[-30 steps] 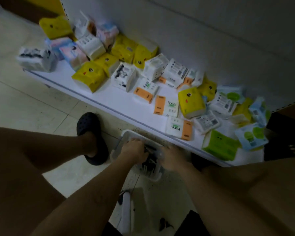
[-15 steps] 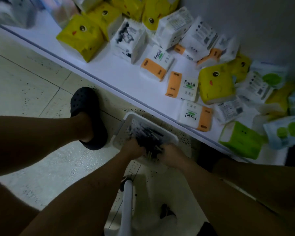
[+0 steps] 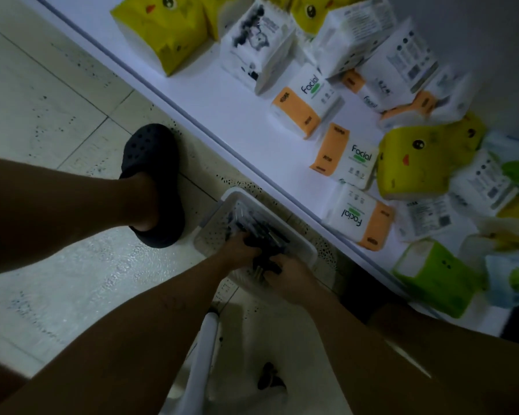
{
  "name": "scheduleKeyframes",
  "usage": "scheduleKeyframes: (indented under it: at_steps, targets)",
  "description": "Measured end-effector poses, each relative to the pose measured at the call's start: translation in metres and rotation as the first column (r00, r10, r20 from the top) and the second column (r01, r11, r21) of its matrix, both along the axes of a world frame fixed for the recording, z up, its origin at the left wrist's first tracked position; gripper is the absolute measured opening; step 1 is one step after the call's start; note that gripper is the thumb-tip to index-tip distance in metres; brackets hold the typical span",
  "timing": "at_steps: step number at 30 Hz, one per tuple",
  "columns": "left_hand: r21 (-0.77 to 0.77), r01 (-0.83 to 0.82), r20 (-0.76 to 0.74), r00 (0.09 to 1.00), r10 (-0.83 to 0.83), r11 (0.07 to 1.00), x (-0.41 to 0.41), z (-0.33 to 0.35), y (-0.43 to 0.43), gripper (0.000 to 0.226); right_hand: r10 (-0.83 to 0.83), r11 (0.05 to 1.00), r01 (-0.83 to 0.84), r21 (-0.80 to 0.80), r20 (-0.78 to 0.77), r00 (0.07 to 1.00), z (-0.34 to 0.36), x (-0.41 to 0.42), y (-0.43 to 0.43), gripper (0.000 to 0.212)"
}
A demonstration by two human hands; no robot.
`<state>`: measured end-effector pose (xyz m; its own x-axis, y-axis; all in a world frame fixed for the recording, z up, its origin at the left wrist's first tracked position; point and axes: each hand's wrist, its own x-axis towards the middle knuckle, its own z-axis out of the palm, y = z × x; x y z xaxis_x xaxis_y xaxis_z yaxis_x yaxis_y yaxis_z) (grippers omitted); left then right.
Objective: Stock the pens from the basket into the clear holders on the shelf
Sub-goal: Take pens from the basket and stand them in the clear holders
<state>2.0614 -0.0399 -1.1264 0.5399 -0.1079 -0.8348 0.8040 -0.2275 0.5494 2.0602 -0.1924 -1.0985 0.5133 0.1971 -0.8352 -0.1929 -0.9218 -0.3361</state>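
A white perforated basket (image 3: 222, 205) sits on the floor against the low shelf's front edge. A heap of dark pens (image 3: 261, 232) lies inside it. My left hand (image 3: 240, 250) and my right hand (image 3: 291, 277) are both down in the basket, fingers curled round a bundle of the dark pens between them. No clear holders are in view.
The white bottom shelf (image 3: 228, 115) runs diagonally and carries several tissue packs, yellow (image 3: 162, 31), orange-and-white (image 3: 306, 106) and green (image 3: 432, 277). A leg with a dark clog (image 3: 153, 181) stands left of the basket. A white stool frame (image 3: 198, 354) is below my arms.
The view has tilted down and closer to the basket. Both hands have stayed in it and drawn together around a bundle of pens.
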Motion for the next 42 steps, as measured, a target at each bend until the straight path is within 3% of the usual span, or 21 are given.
scheduleKeyframes:
  at_steps: [4, 7, 13, 16, 22, 27, 29, 34, 38, 40, 42]
  targets:
    - [-0.013, -0.209, -0.055, 0.977, 0.208, 0.978, 0.002, -0.001, -0.005, 0.025, 0.014, 1.000, -0.014, 0.005, -0.007, 1.000, -0.003, 0.006, -0.003, 0.028]
    - [0.131, -0.222, 0.021, 0.975, 0.221, 0.966, -0.002, 0.002, -0.004, 0.011, 0.043, 0.999, -0.043, 0.010, 0.010, 0.999, -0.007, 0.010, 0.000, 0.031]
    - [0.347, -0.356, 0.096, 0.934, 0.344, 0.868, -0.008, 0.004, 0.016, 0.009, 0.207, 0.978, -0.207, -0.008, 0.029, 0.978, -0.018, 0.017, 0.029, 0.034]
    - [0.339, -0.396, 0.111, 0.918, 0.381, 0.854, -0.012, 0.012, 0.025, 0.009, 0.233, 0.972, -0.232, -0.017, 0.020, 0.972, -0.025, 0.021, 0.036, 0.037]
    - [0.208, -0.332, 0.013, 0.941, 0.337, 0.920, -0.007, 0.022, 0.032, 0.021, 0.350, 0.935, -0.351, -0.047, -0.037, 0.936, -0.053, 0.014, 0.035, 0.035]
    - [0.208, -0.280, 0.026, 0.960, 0.280, 0.937, -0.016, 0.020, 0.038, 0.005, 0.466, 0.870, -0.476, -0.127, -0.104, 0.879, -0.065, 0.006, 0.034, 0.053]
    - [0.208, -0.308, 0.019, 0.950, 0.311, 0.928, -0.021, 0.017, 0.040, 0.022, 0.495, 0.850, -0.503, -0.156, -0.094, 0.864, -0.065, 0.002, 0.034, 0.054]
    - [0.138, -0.308, 0.020, 0.951, 0.309, 0.941, -0.020, 0.026, 0.038, 0.021, 0.433, 0.876, -0.436, -0.206, -0.060, 0.899, -0.059, 0.004, 0.038, 0.041]
    - [0.146, -0.282, 0.024, 0.959, 0.282, 0.948, -0.014, 0.034, 0.037, 0.042, 0.279, 0.944, -0.259, -0.204, 0.075, 0.957, -0.038, 0.007, 0.041, 0.022]
    - [0.173, -0.271, 0.037, 0.963, 0.269, 0.947, -0.014, 0.038, 0.034, 0.040, 0.217, 0.965, -0.189, -0.180, 0.152, 0.964, -0.025, 0.006, 0.041, 0.018]
    - [0.181, -0.254, 0.061, 0.967, 0.247, 0.950, -0.015, 0.044, 0.031, 0.031, 0.048, 0.996, -0.030, -0.081, 0.231, 0.972, -0.011, 0.007, 0.038, 0.015]
